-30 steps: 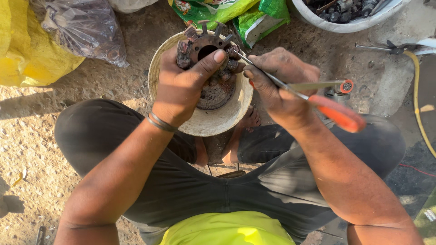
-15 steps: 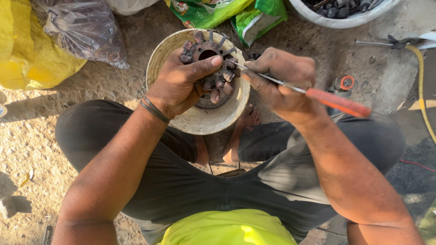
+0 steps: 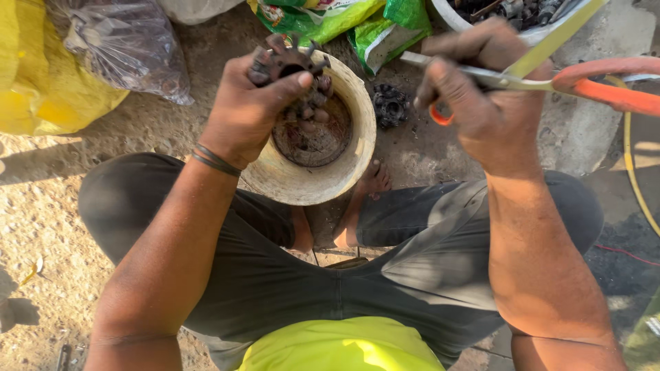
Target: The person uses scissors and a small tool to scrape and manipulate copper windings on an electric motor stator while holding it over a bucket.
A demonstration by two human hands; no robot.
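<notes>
Head view: the left hand (image 3: 251, 117) clenches a rusty toothed metal part (image 3: 289, 65), held over the far rim of the pale bucket (image 3: 361, 137) that stands between the person's feet. The right hand (image 3: 481, 103), up and right of the bucket, is closed on an orange-handled screwdriver (image 3: 522, 81). Its long axis runs left to right, and the tip points left toward the part, near but apart. The left grip has the part; the right is further off.
</notes>
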